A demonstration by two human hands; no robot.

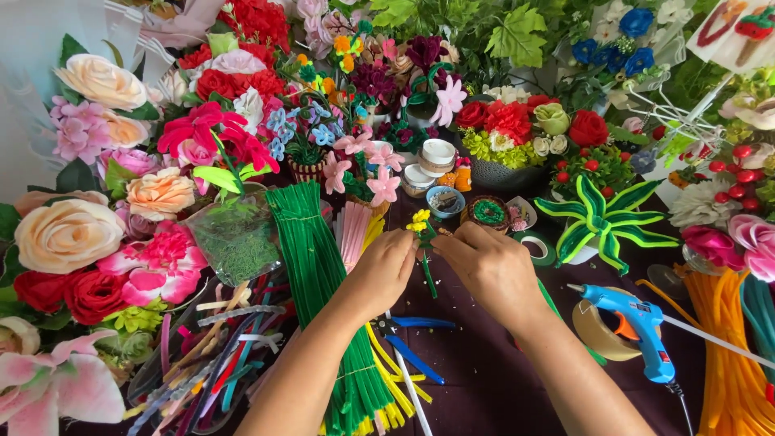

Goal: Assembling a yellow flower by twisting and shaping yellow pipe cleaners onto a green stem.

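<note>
Both hands, left hand (386,270) and right hand (484,266), pinch a small yellow flower (420,222) on its green stem (429,274) mid-counter, right of the green bundle (323,274); best turned slowly, grip firm.

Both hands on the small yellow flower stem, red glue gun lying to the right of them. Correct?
Not quite: the glue gun is blue with an orange trigger, not red. The head view shows it lying right of the hands. The left hand and right hand are both at the yellow flower stem.
</note>
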